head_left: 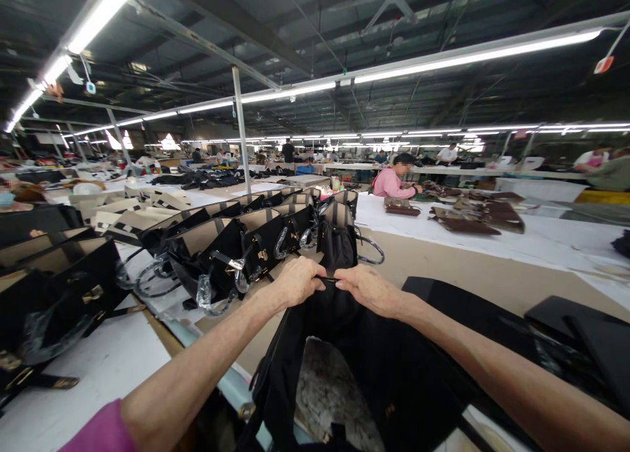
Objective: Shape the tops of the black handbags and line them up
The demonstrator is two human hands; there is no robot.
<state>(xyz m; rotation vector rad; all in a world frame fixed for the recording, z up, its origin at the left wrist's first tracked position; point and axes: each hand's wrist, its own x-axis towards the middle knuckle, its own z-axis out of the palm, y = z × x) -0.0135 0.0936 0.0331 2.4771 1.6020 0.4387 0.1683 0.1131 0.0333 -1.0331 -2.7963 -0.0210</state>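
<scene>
A black handbag (374, 367) stands open in front of me, with crumpled paper stuffing (327, 393) showing inside. My left hand (298, 280) is closed in a pinch on the bag's far top edge. My right hand (367, 288) grips the same edge right beside it, fingers curled. Both hands nearly touch at the middle of the rim. Just beyond them stands another black bag (337, 242) at the near end of a row.
A row of black-and-beige handbags (231, 239) with plastic-wrapped handles runs back to the left. More bags (44, 288) sit at the far left. A person in pink (394, 180) works at the far table among brown bags (467, 216). Flat black pieces (575, 340) lie at right.
</scene>
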